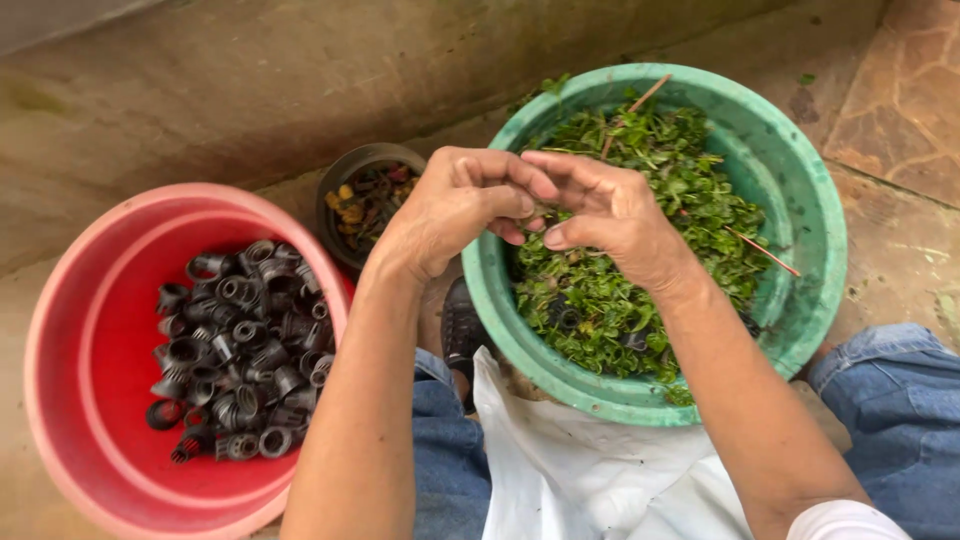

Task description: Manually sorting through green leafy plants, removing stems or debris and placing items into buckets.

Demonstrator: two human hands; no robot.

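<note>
white cloth lies closest to me, draped over my lap between the two blue-denim knees, with both forearms reaching out over it. my left hand and right hand meet above the near-left rim of the green basin, fingertips touching. both hands are curled nearly closed, thumbs and forefingers pinched in on a small piece held between them; it looks dark and greenish, but it is too small and too hidden by the fingers for me to tell what it is. the other fingers of the right hand are bent loosely over the pinch, and those of the left are folded under its palm. the green basin is filled with chopped green leaves, with a couple of thin reddish stems poking out and a few small dark rings half buried in the greens near the bottom. to my left, well apart from the hands, sits a red basin holding a heap of small black ring-shaped caps. between the two basins, just behind my left wrist, stands a small dark bowl with brownish and yellowish scraps in it. a dark shoe shows below the left wrist, and everything rests on stone paving.
</note>
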